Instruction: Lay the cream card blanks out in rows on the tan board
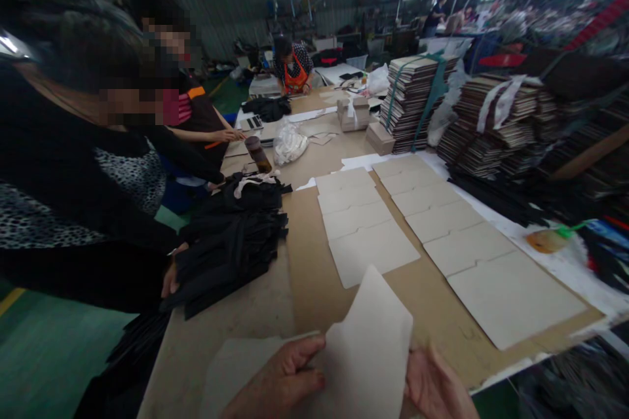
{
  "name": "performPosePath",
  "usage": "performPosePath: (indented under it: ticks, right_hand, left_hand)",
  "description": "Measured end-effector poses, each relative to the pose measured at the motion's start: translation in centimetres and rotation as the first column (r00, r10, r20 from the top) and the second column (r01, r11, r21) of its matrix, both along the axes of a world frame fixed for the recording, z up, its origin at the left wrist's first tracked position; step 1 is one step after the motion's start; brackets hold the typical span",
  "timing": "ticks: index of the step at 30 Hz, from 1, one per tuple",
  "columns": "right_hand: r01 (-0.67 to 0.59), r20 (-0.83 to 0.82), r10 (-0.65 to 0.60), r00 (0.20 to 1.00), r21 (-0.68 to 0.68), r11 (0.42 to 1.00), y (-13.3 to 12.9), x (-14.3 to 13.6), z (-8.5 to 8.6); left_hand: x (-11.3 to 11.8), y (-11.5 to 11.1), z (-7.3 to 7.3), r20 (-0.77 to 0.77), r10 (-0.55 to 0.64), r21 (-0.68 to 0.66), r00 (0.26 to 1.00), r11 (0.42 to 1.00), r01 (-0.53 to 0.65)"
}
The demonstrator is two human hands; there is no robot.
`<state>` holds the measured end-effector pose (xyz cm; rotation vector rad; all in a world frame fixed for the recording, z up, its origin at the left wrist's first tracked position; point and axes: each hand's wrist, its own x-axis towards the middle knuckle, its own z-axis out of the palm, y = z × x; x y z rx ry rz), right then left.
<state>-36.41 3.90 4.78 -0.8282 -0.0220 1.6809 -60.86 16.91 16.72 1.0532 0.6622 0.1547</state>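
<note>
Landmark: the long brown table (314, 288). At its left edge, a co-worker's hand (170, 280) rests against a pile of black fabric pieces (230, 242) lying on the tabletop; a second person sits farther along that same edge. At the table's near edge, my left hand (282, 380) closes on the pale card sheet (366, 347), thumb on top and fingers curled over its left border; the sheet is lifted and tilted above the tabletop, partly over another pale sheet (236, 366) lying flat below it. My right hand (437, 386) supports the same sheet from its right border, palm open behind it; I cannot tell whether those fingers pinch it. Past the held sheet, toward the table's middle and right, two overlapping rows of card sheets (427, 236) lie flat. Along the table's far right edge stand bundled stacks of board (417, 98).
</note>
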Motion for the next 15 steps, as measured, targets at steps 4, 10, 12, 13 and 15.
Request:
performPosePath:
  ticks: [4,10,12,13,15]
  right_hand:
    - [0.191,0.058,-0.183,0.981,-0.186,0.964,0.9,3.4,-0.6]
    - [0.288,0.198,-0.235,0.952,-0.315,0.904,3.3,7.4,-0.6]
    - [0.367,0.329,-0.281,0.902,-0.239,0.899,4.7,8.7,-1.3]
    - [0.404,0.42,-0.298,0.857,-0.189,0.895,5.4,9.3,-1.9]
    - [0.449,0.659,-0.282,0.697,-0.094,0.889,6.8,10.5,-3.3]
  left_hand:
    - [2.7,1.0,-0.6,-0.055,-0.169,0.011,0.984,0.985,0.17]
    - [5.6,1.9,-5.1,-0.036,0.105,-0.075,0.994,0.991,-0.107]
    - [6.6,2.9,-6.6,-0.133,0.248,-0.03,0.96,0.967,-0.254]
    - [7.1,3.7,-7.4,-0.173,0.325,0.008,0.93,0.944,-0.329]
    - [8.5,5.6,-9.2,-0.197,0.468,0.12,0.861,0.884,-0.452]
